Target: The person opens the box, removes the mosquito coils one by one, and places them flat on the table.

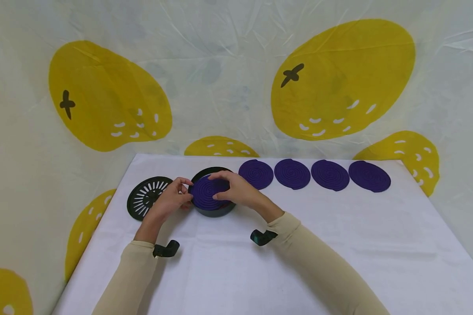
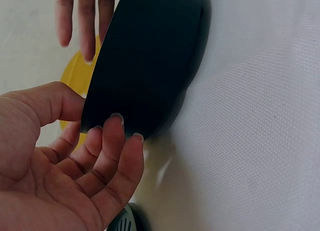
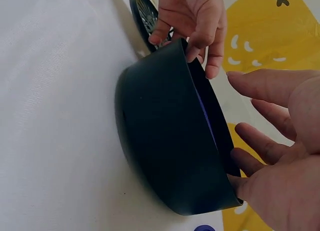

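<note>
A dark round tin (image 1: 214, 214) stands toward the back left of the white table. A purple spiral coil (image 1: 205, 192), like a mosquito coil, lies inside its rim. My left hand (image 1: 170, 200) grips the tin's left side; in the left wrist view the thumb is at the rim and the fingertips lie against the outer wall (image 2: 145, 56). Over the tin's right part is my right hand (image 1: 240, 189), its fingers spread above the coil. The right wrist view shows those spread fingers (image 3: 270, 141) at the opening, pinching nothing visible. Part of the coil is hidden by this hand.
A dark slotted round lid (image 1: 132, 202) lies left of the tin, partly behind my left hand. Several more purple coils (image 1: 292, 174) lie in a row along the table's back edge to the right. Behind hangs a cloth with yellow fruit shapes (image 1: 343, 78).
</note>
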Available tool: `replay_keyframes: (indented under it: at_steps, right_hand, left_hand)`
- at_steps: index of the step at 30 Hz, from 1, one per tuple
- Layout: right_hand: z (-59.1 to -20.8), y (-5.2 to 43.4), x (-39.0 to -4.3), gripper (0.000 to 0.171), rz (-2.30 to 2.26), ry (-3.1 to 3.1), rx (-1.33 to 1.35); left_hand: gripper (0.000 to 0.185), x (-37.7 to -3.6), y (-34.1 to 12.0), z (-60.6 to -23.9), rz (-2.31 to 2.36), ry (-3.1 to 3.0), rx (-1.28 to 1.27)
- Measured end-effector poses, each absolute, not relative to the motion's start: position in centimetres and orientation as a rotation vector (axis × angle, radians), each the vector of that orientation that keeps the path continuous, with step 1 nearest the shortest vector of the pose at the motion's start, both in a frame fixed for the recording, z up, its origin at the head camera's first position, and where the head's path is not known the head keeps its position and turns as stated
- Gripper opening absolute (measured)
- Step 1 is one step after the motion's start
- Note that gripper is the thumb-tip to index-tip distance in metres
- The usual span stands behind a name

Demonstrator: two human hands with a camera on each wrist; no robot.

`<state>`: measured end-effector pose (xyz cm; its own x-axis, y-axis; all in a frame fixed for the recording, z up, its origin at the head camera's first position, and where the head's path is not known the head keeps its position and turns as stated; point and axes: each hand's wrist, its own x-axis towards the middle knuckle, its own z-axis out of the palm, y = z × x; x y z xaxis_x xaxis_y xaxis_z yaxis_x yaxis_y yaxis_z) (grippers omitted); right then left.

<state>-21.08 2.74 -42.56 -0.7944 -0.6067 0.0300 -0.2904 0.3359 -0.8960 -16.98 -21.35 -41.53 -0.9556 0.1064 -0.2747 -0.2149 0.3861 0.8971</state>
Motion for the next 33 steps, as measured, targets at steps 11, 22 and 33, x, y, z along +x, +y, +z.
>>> replay_keyframes:
  at_steps: [11,22,33]
  right_hand:
    - [-42.8,3.1,-20.8,0.054,-1.504,2.264,-0.708]
    - [-42.8,2.7,-20.4,0.054,-1.462,2.292,-0.741]
    - [-42.9,2.9,-20.8,0.052,-1.538,2.307,-0.709]
  left_hand:
    - [0.043,-18.2,-22.5,-44.7,1.618,2.398,-0.082]
    - [0.043,-18.2,-22.3,-44.6,1.607,2.387,-0.09]
    - [0.044,-18.3,-22.4,-44.5,1.605,2.392,-0.089]
